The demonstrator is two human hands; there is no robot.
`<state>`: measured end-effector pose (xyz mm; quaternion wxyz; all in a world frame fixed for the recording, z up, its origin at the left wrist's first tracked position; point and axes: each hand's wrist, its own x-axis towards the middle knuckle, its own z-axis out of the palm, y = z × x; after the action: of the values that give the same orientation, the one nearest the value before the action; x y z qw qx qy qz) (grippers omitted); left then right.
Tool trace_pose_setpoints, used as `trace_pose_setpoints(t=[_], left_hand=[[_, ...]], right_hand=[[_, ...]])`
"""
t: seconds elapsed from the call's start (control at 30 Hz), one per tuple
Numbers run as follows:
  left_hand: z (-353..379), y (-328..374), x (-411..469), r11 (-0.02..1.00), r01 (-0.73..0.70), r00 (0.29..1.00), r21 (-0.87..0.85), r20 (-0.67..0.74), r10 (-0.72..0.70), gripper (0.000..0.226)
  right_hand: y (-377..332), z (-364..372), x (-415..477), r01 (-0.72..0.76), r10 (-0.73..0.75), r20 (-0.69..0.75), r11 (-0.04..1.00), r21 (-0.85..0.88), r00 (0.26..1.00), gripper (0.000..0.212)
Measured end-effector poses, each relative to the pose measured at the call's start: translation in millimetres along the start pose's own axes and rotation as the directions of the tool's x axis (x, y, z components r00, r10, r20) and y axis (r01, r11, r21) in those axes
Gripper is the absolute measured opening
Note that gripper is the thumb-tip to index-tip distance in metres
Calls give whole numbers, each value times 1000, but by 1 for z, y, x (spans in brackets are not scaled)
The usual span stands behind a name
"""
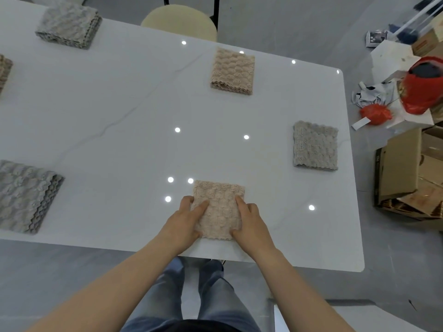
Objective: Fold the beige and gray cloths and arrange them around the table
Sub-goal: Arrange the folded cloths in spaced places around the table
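Observation:
A folded beige cloth (219, 207) lies near the front edge of the white table (119, 121). My left hand (185, 218) grips its left side, thumb under the near edge and fingers on top. My right hand (249, 219) holds its right side the same way. Another folded beige cloth (232, 71) sits at the far edge. A folded gray cloth (315, 145) lies at the right end. More folded gray cloths rest at the front left (24, 196) and far left (68, 24). A beige cloth (4, 71) shows partly at the left frame edge.
A cream-cushioned chair (179, 21) stands at the table's far side. On the floor to the right lie cardboard boxes (407, 173), a red bag (424, 86) and crumpled papers (374, 94). My jeans-clad legs stand against the near table edge.

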<state>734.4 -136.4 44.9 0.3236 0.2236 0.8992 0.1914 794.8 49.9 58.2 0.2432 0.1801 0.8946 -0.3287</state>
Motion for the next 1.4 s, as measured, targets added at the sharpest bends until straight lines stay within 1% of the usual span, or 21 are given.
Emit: trace_pose_setpoints(t=[0.17, 0.37, 0.53, 0.7, 1.03, 1.4], left_hand=[[-6, 1, -1, 993, 71, 994, -90, -71, -78, 70], [-5, -1, 2, 997, 51, 998, -62, -24, -53, 71], [0, 5, 7, 998, 19, 998, -57, -57, -22, 69], [4, 11, 12, 999, -9, 998, -53, -62, 6, 69], [3, 6, 11, 999, -11, 996, -32, -85, 9, 70], [2, 4, 11, 1000, -1, 995, -31, -104, -2, 69]], right_hand=[[-1, 1, -2, -3, 3, -21, 999, -32, 1000, 82], [-2, 4, -3, -11, 9, -36, 999, -38, 999, 82], [0, 2, -3, -18, 17, -46, 1000, -19, 999, 83], [5, -4, -2, -46, 43, -68, 998, -44, 997, 83], [2, -1, -1, -45, 43, -61, 998, -31, 997, 82], [-2, 0, 3, -34, 30, -56, 997, -63, 998, 82]])
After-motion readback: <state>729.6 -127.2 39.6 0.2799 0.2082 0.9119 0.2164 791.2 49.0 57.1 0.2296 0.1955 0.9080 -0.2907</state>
